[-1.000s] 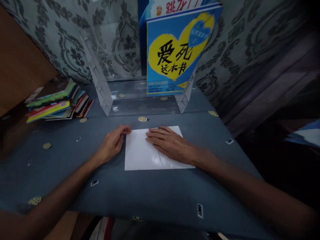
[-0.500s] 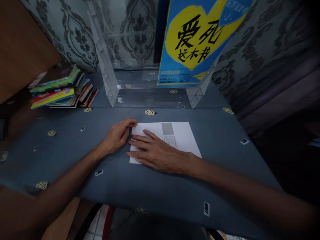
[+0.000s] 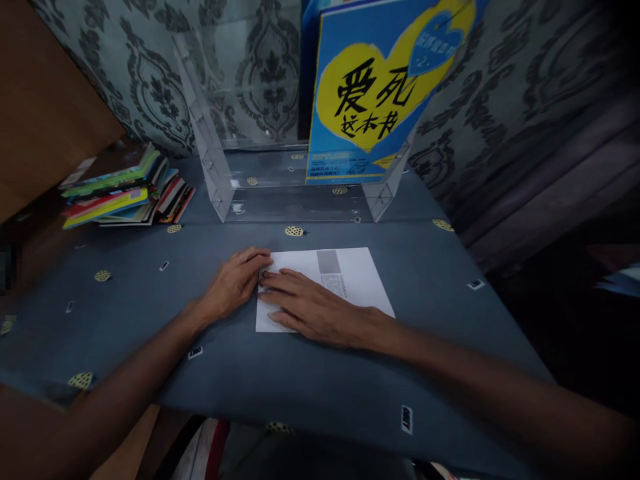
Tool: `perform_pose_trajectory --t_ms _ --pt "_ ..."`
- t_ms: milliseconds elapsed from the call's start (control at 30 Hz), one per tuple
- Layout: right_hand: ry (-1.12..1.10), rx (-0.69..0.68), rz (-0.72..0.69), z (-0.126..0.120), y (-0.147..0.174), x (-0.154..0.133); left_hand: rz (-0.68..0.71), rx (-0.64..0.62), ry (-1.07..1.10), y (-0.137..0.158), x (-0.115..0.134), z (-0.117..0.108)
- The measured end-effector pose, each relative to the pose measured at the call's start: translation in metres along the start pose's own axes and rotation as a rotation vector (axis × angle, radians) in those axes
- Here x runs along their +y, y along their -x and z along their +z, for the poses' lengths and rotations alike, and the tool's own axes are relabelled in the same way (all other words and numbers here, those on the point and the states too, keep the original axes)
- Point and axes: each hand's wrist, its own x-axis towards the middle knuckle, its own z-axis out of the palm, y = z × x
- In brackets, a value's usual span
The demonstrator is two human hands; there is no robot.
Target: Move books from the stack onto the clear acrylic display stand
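Observation:
A white sheet of paper [image 3: 360, 273] lies on the table, with a grey block and small lines of print near its middle. My right hand [image 3: 315, 307] rests flat across its left half, palm down, fingers stretched toward the left edge and covering part of the print. At the sheet's upper left corner is my left hand [image 3: 235, 280], its fingers bent together over the edge. The left thumb is mostly hidden. The fingertips of both hands nearly meet along that edge.
A clear acrylic stand [image 3: 220, 193] at the back holds a blue and yellow book [image 3: 367, 100]. Stacked books [image 3: 120, 193] lie at the back left. A dark blue cloth with pineapple prints covers the table [image 3: 230, 380]. Patterned curtain [image 3: 165, 87] hangs behind.
My right fingers have drawn closer together and slid slightly toward the left hand at the sheet's left edge. The whole view has tilted up a little; the sheet stays in place.

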Motion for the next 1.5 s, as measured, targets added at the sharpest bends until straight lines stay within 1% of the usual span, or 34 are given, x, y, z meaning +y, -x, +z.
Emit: perform_pose_trajectory --t_ms 100,167,267,367,500,633,867,1000,1200,1267,1400,1500 --pt "0.033 0.072 0.083 0.004 -0.002 0.004 -0.021 -0.01 -0.015 0.0 0.002 0.001" --pt "0.072 0.085 0.143 0.007 -0.003 0.005 -0.028 -0.011 -0.023 -0.001 0.005 0.0" --pt "0.139 0.061 0.25 0.007 -0.003 0.007 -0.035 -0.017 -0.062 -0.001 0.008 0.0" --pt "0.226 0.015 0.324 0.002 0.0 0.008 -0.032 -0.041 -0.112 0.001 0.008 0.001" --pt "0.317 -0.024 0.397 -0.01 0.011 0.012 -0.027 -0.062 -0.145 0.003 0.006 0.003" --pt "0.342 -0.031 0.451 -0.019 0.026 0.015 -0.036 -0.082 -0.157 0.002 0.005 0.005" --pt "0.364 -0.03 0.502 -0.024 0.058 0.013 0.013 -0.164 -0.209 -0.011 0.0 0.001" --pt "0.392 0.034 0.502 -0.024 0.077 0.014 0.045 -0.186 -0.269 -0.02 0.001 0.001" --pt "0.38 0.103 0.544 -0.03 0.098 0.02 0.032 -0.163 -0.45 -0.032 0.018 0.008" --pt "0.33 0.152 0.548 -0.032 0.104 0.025 0.024 -0.172 -0.505 -0.036 0.024 0.008" --pt "0.161 0.277 0.56 -0.039 0.11 0.039 0.046 -0.224 -0.616 -0.048 0.039 0.011" --pt "0.08 0.339 0.592 -0.044 0.11 0.044 0.142 -0.227 -0.536 -0.059 0.052 0.023"
